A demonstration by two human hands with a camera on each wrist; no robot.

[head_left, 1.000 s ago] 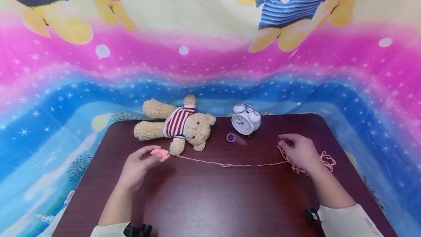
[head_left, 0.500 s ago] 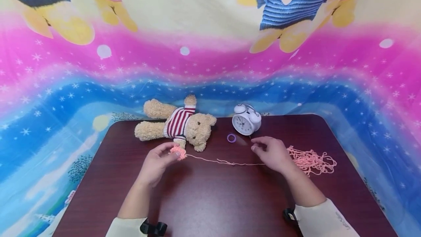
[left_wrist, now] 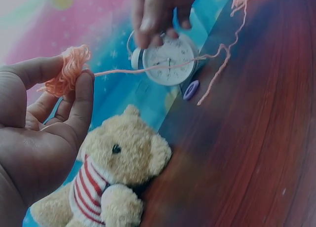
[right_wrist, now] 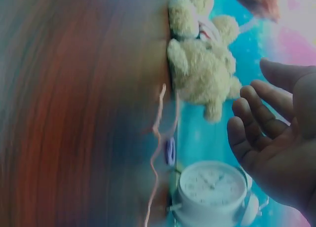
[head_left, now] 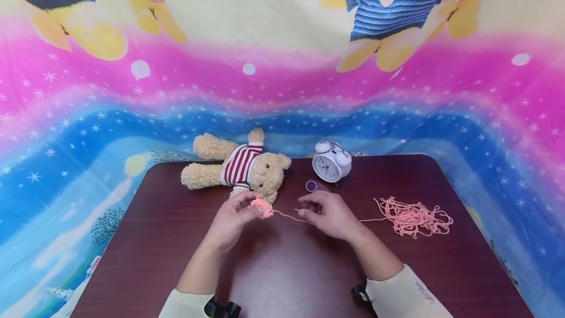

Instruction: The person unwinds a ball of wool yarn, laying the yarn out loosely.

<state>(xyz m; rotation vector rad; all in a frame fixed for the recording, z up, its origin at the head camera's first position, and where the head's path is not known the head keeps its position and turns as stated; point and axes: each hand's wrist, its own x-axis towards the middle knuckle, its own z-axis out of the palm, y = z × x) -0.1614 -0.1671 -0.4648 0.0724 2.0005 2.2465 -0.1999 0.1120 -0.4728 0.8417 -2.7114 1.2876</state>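
Note:
My left hand [head_left: 227, 227] pinches a small wound bundle of salmon-pink yarn [head_left: 262, 207] between thumb and fingers, above the table beside the teddy bear's head. From that bundle a single yarn strand [left_wrist: 118, 71] runs right, toward a loose yarn pile [head_left: 415, 217]. Over the strand hovers my right hand [head_left: 333, 215], its fingers loosely bent. In the right wrist view, nothing lies between the right thumb and fingers, and the strand [right_wrist: 157, 172] passes apart from them. A short loose yarn end branches off the strand, seen in the left wrist view.
A teddy bear [head_left: 240, 166] in a red-and-white striped top lies on its back at the far left of the dark wooden table [head_left: 282, 278]. Near the back edge stands a white twin-bell alarm clock [head_left: 325, 167], with a purple ring [head_left: 306, 186] in front. Printed cloth hangs behind.
My right hand has moved left, away from the yarn pile, toward the left hand. The left hand has shifted right with the yarn bundle, and the strand between the hands is shorter.

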